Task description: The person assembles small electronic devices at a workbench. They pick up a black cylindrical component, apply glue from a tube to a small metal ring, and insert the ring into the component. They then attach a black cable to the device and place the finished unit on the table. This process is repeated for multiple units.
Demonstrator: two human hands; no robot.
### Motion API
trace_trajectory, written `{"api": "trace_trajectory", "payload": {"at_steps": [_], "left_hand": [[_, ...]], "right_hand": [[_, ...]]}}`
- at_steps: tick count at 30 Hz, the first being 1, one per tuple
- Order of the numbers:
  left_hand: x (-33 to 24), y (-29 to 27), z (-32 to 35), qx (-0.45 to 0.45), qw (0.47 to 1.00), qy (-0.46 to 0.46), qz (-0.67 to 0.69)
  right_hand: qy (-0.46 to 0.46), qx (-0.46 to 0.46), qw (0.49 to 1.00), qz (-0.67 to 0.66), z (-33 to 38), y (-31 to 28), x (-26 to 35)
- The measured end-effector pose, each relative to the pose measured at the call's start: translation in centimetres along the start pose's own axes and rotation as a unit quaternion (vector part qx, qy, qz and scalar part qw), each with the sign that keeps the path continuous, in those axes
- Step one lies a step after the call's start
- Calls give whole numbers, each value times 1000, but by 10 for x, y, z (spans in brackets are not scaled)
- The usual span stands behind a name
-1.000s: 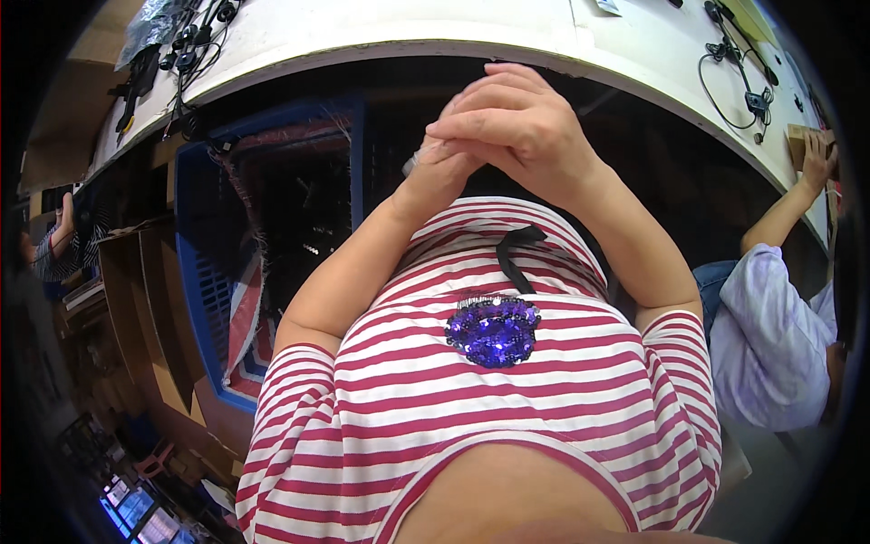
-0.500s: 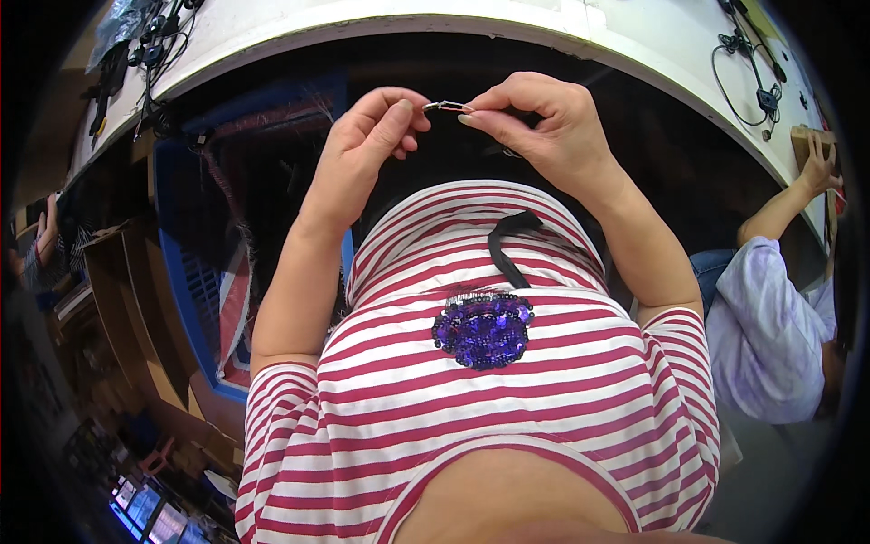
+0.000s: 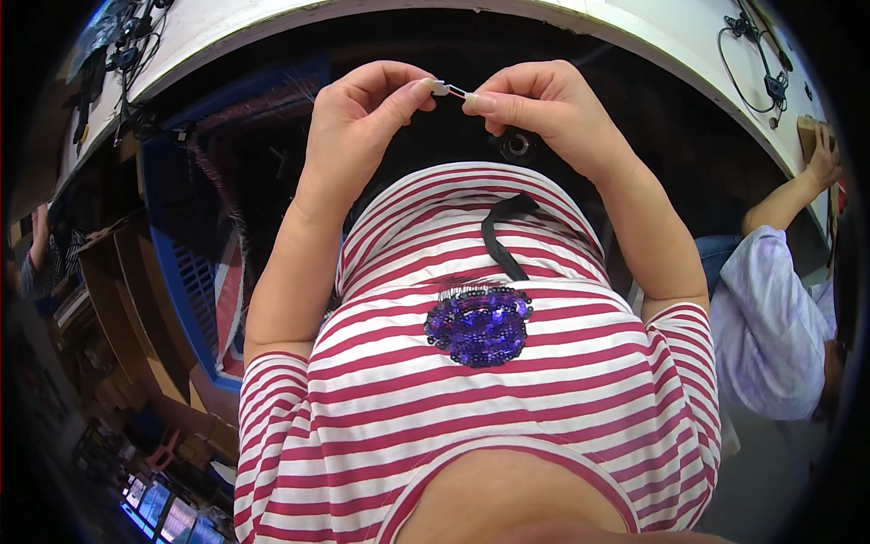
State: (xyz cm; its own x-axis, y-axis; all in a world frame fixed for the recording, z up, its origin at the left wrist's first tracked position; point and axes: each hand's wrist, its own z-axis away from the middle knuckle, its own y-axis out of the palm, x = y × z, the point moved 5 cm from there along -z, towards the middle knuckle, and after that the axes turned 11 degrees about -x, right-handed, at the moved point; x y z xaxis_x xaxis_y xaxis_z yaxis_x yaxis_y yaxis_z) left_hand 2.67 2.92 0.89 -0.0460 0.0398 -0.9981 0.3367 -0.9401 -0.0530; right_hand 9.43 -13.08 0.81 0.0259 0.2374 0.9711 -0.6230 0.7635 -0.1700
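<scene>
Left hand (image 3: 362, 122): we pinch one end of a small pale connector piece (image 3: 441, 88) between thumb and forefinger.
Right hand (image 3: 535, 109): we grip the thin reddish wire (image 3: 459, 92) at its other end, fingertips clenched on it.
Piece: held in the air between both hands, in front of our striped shirt (image 3: 471, 381), below the white table edge (image 3: 634, 36).
Beside us: a blue crate (image 3: 181, 272) on our left, another person's sleeve (image 3: 770, 317) on our right.

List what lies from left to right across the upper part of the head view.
Blue plastic crate → left hand → small white connector with short wire pinched between both hands' fingers → right hand → another person's forearm at the white table edge.
</scene>
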Motion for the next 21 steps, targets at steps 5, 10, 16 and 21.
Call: {"api": "trace_trajectory", "payload": {"at_steps": [5, 10, 16, 21], "left_hand": [[7, 5, -3, 14, 999, -44, 19], [4, 9, -1, 1, 1000, -5, 7], [2, 11, 0, 7, 1000, 24, 11], [16, 33, 1, 207, 963, 89, -147]], "right_hand": [[72, 22, 990, -123, -1, 0, -11], [52, 23, 993, -102, 0, -4, -12], [18, -6, 999, -37, 7, -10, -14], [6, -24, 988, -149, 8, -15, -2]]}}
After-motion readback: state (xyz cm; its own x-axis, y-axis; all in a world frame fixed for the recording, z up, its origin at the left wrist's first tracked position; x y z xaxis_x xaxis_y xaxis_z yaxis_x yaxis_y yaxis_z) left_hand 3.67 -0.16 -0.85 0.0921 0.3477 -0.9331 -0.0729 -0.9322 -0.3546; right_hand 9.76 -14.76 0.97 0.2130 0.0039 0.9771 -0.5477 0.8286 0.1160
